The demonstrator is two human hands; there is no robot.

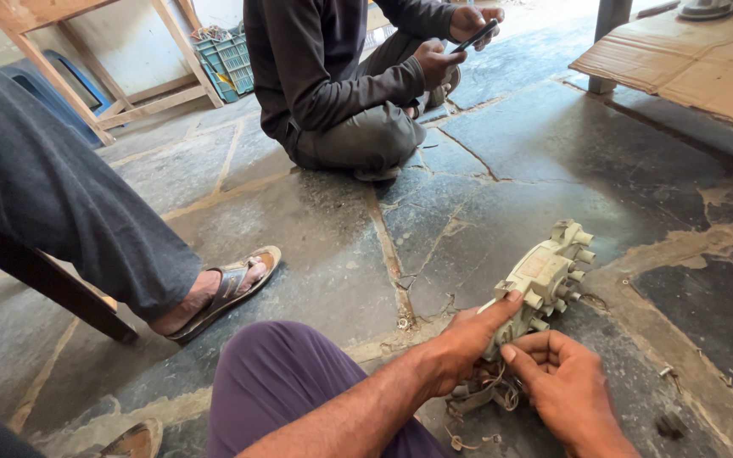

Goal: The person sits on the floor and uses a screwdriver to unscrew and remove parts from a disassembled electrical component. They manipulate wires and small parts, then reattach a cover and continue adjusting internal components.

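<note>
- Near right, on the stone floor [511,170], a cream multi-port valve block [545,276].
- Left hand [468,339] grips its near end, forefinger extended.
- Right hand [566,386] pinches the wires [489,390] beneath.
- Risk: tugging could snap wires or tip the block.

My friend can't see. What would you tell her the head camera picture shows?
Two hands, the left hand and right hand, grip a dirty cream plastic part with round pegs over a stone floor. A person sitting opposite holds a phone.
</note>
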